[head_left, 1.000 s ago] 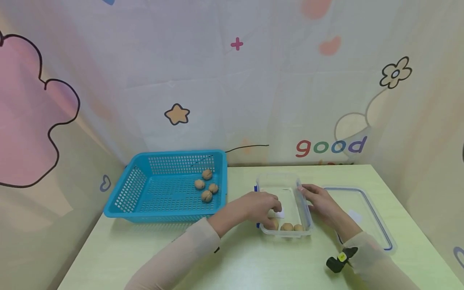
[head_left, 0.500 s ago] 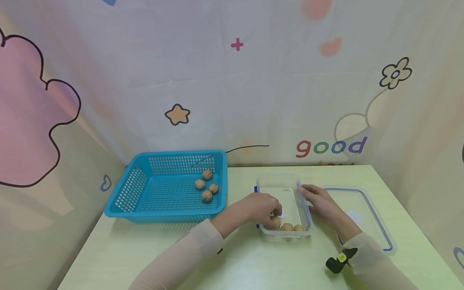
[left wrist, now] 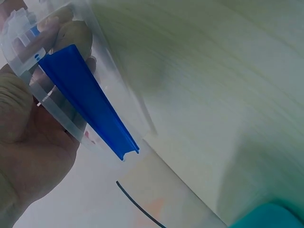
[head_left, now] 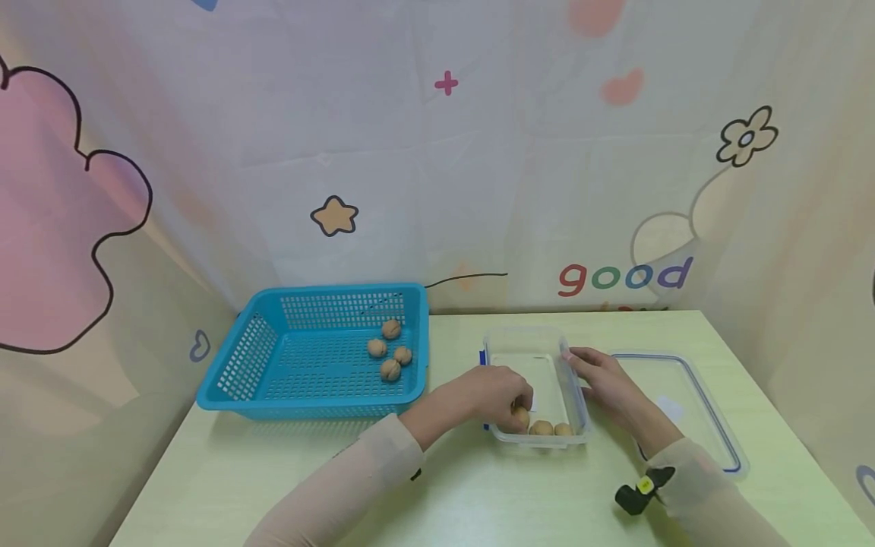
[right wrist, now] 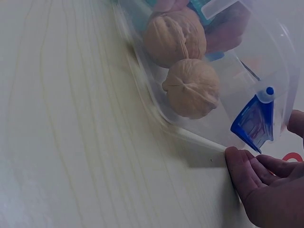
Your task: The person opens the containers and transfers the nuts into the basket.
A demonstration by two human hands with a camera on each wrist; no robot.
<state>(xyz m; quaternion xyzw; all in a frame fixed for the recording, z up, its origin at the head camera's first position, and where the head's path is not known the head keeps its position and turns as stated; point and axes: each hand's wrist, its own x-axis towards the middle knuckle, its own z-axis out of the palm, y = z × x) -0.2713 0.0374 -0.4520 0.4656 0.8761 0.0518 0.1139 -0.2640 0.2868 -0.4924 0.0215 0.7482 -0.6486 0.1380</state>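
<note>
A clear plastic box (head_left: 538, 441) with blue side clips stands on the table. My left hand (head_left: 495, 395) reaches over its left wall and pinches a walnut (head_left: 522, 417) in the near left corner. Beside it, two more walnuts (head_left: 541, 428) lie along the near wall; the right wrist view shows walnuts (right wrist: 192, 89) through the plastic. My right hand (head_left: 608, 387) holds the box's right wall, its fingertips by the blue clip (right wrist: 256, 121). In the left wrist view, the left hand (left wrist: 38, 147) is partly behind the wall and the blue clip (left wrist: 88, 102).
A blue basket (head_left: 321, 412) with several walnuts (head_left: 390, 370) at its right side stands on the left. To the right of the box lies a clear lid (head_left: 707, 403) with a blue seal, partly behind the right forearm. A patterned curtain (head_left: 478, 190) hangs behind the table.
The left hand has shifted slightly to the right, and the walnut at its fingers has moved a little with it. The right hand and the box have stayed in place.
</note>
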